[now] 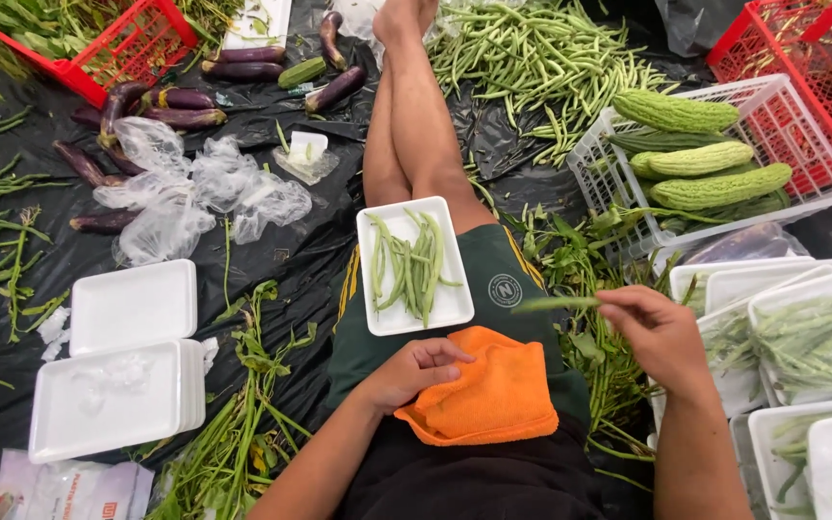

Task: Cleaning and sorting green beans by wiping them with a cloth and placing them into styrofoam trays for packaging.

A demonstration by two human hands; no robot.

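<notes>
Tray (455, 306) at frame centre rests loosely on the thigh and could tip, spilling its beans (408, 265), since the left hand (416, 371) lies half-curled and empty on the orange cloth (488, 400) while the right hand (657, 332) pinches one bean (556, 303) at right.

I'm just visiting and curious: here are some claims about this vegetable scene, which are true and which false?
1. The right hand holds a green bean. True.
2. The left hand rests on an orange cloth. True.
3. The white tray on the lap is bare. False: it holds several green beans.
4. The white basket holds eggplants. False: it holds bumpy green bitter gourds; the eggplants lie on the black sheet at upper left.
5. A stack of white foam trays sits at the left. True.
</notes>
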